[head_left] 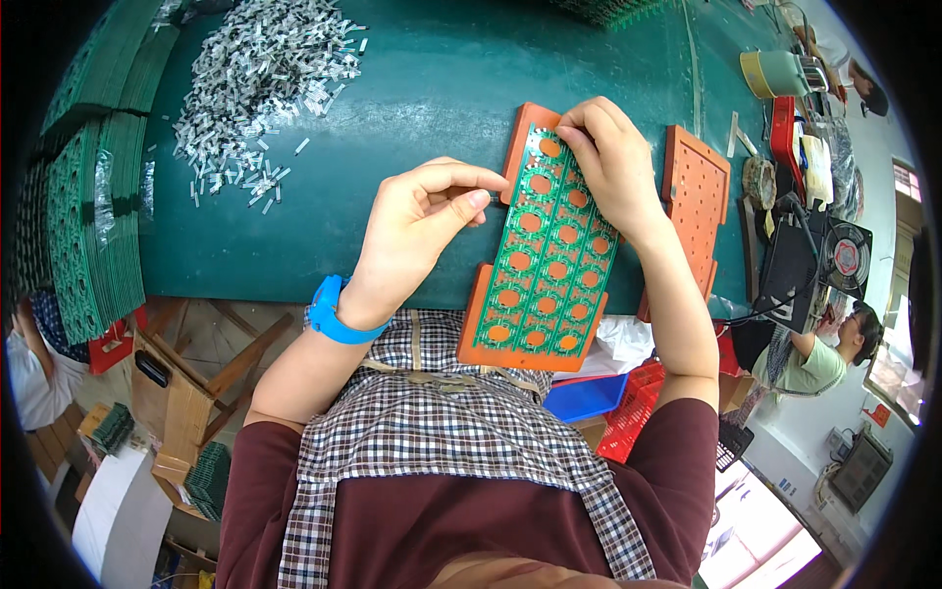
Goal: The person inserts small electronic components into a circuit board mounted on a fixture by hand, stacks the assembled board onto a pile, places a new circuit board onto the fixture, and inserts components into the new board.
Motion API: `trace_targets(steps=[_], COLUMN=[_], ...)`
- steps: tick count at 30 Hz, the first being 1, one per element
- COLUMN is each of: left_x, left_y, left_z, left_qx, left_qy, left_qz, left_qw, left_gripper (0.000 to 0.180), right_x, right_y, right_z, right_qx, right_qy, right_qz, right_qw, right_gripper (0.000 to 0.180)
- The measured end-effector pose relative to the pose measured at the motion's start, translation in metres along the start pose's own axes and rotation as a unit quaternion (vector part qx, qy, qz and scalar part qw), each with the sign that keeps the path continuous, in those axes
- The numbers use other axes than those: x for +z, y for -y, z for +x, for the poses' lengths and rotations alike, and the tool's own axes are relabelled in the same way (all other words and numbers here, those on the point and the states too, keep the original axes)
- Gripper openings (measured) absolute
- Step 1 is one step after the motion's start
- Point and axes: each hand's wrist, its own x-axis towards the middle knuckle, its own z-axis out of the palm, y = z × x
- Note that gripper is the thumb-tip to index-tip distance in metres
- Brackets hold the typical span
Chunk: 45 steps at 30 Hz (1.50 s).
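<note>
A green circuit board panel (556, 270) with rows of round cut-outs lies in an orange fixture tray (533, 357), which is tilted across the table's near edge. My left hand (417, 221) is at the tray's left side, thumb and forefinger bent together. A small dark bit shows by those fingertips, too small to name. My right hand (616, 162) reaches over the panel's far end with its fingers pinched together at the board. Whatever sits between those fingertips is hidden. A blue wristband (339, 312) circles my left wrist.
Many small white-and-clear parts (265, 83) are heaped at the far left on the green table (442, 88). Stacked green panels (103, 216) stand at the left edge. A second orange tray (699, 201) lies to the right, near a black fan (846, 257). Other people sit at both sides.
</note>
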Motion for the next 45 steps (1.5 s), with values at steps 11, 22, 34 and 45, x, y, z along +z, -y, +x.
trace_targets(steps=[11,22,34,45], left_x=[0.008,0.01,0.011,0.011], left_y=[0.001,-0.003,0.009,0.01], left_z=[-0.002,-0.001,0.001,0.002], left_qx=[-0.049,-0.088,0.067,0.055], left_qy=[-0.065,0.003,-0.043,-0.057], left_qz=[-0.118,-0.121,0.156,0.125], left_qw=[0.99,0.989,0.985,0.989], left_gripper=[0.025,0.027,0.02,0.017], right_x=[-0.006,0.007,-0.003,0.002], right_y=[0.036,0.047,0.021,0.018], right_z=[-0.015,-0.038,-0.021,-0.021], right_qx=[-0.162,-0.167,0.061,0.005], right_qy=[-0.052,-0.045,0.008,0.024], right_qz=[-0.232,0.057,0.087,0.025], right_qw=[0.958,0.983,0.994,0.999], right_gripper=[0.029,0.021,0.007,0.007])
